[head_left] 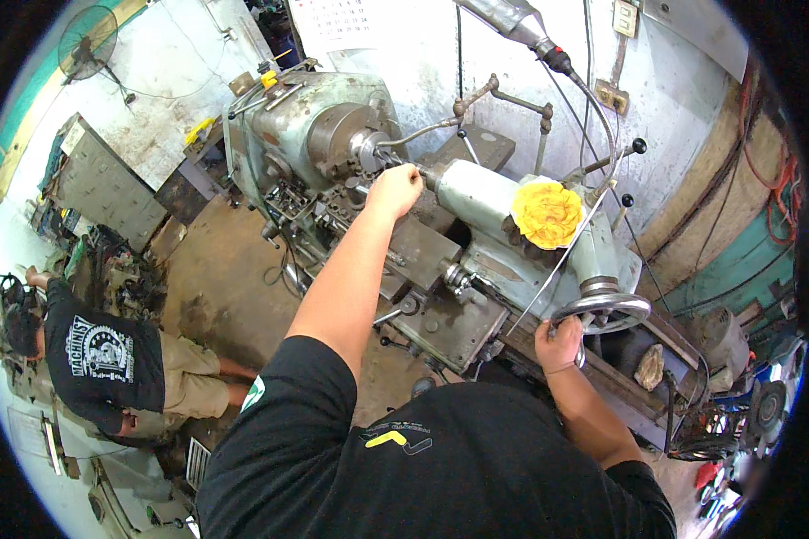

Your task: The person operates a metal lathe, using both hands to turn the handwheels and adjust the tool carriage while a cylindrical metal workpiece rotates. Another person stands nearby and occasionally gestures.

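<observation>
A metal lathe stands in front of me, with its round chuck [334, 141] holding a shiny cylindrical workpiece [366, 149]. My left hand [395, 190] is closed beside the workpiece, at the front end of the grey-green tailstock [472, 190]; whatever its fingers hold is hidden. A slim metal tool, seemingly a drill bit [389, 158], shows just beyond that hand. At the tailstock's other end, my right hand [559, 344] is wrapped round the near left side of the bright metal handwheel [636, 310].
A crumpled yellow cloth or bag [546, 216] lies on the tailstock. A jointed coolant pipe [422, 133] arches behind it. The carriage [449, 319] sits near my body. At far left, a co-worker in a black shirt [108, 355] bends over other machinery. A wall fan [88, 45] hangs upper left.
</observation>
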A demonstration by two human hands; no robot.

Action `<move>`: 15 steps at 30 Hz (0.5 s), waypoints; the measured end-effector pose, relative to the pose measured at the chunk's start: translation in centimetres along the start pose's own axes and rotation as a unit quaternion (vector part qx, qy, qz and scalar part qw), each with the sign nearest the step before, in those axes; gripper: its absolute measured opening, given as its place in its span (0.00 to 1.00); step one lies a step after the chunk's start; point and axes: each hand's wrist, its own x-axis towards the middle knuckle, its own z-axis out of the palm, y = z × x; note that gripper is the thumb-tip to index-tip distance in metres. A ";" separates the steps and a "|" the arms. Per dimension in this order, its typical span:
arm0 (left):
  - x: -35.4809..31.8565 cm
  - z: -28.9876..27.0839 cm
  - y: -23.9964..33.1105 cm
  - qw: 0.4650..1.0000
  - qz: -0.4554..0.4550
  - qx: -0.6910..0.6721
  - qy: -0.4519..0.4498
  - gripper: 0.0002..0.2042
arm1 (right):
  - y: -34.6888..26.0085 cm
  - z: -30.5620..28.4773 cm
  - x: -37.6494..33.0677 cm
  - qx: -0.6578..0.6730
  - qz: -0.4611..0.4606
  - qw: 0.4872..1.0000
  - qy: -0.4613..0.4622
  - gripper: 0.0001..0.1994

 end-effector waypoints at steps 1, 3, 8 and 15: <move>0.1 0.0 0.0 1.000 -0.006 0.008 0.000 0.14 | 0.4 0.0 0.0 -0.014 -0.035 0.999 0.022 0.17; 0.0 -0.1 -0.1 1.000 0.003 -0.005 0.002 0.13 | 1.3 -0.3 0.1 -0.016 -0.072 0.997 0.010 0.16; -0.2 -0.2 0.0 1.000 -0.016 -0.017 0.003 0.13 | 3.2 -0.6 -0.2 -0.014 -0.122 0.992 -0.032 0.17; 0.4 0.6 -0.8 1.000 0.002 -0.012 0.021 0.12 | 0.9 -3.0 0.8 0.029 -0.034 0.992 -0.118 0.23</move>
